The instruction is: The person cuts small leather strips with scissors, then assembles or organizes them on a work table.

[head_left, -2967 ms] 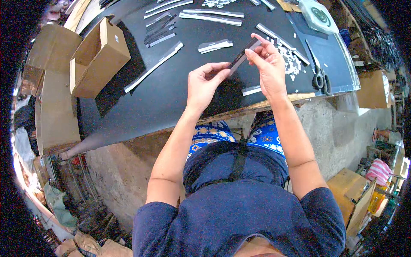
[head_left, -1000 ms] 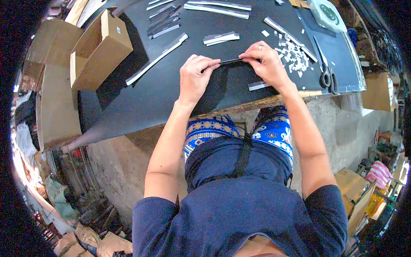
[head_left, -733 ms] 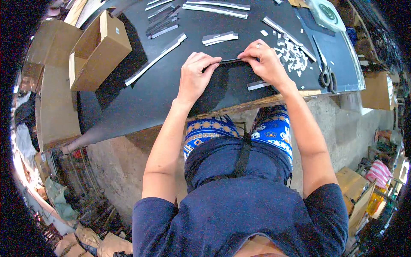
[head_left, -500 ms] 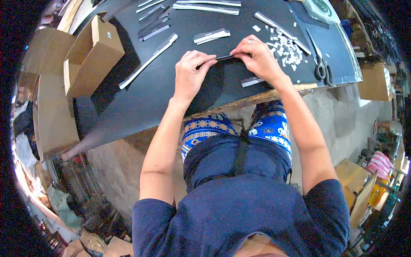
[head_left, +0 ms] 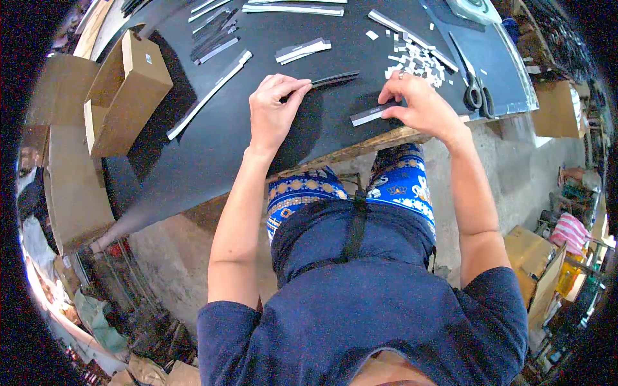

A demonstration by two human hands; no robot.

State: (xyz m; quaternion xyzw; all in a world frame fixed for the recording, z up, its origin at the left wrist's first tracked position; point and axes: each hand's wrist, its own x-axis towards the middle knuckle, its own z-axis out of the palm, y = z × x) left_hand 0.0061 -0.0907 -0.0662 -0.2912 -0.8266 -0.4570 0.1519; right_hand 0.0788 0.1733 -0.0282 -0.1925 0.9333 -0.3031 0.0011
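My left hand [head_left: 278,106] pinches one end of a thin black strip [head_left: 336,79], which points to the right above the dark tabletop. My right hand [head_left: 418,106] is at the right end of a short black-and-white strip [head_left: 368,117] near the front edge, its thumb and fingers around that end. Just beyond the right hand lies a scatter of small white pieces [head_left: 415,62]. A short stack of white strips [head_left: 303,51] rests beyond the black strip.
An open cardboard box [head_left: 132,96] stands at the left of the table [head_left: 212,145]. A long white strip [head_left: 209,95] lies beside it. Scissors [head_left: 474,96] are at the right, near the front edge. More strips [head_left: 293,9] lie at the back.
My right hand has let go of the black strip and moved right and down to the short strip. My left hand still holds the black strip. The whole view has shifted slightly.
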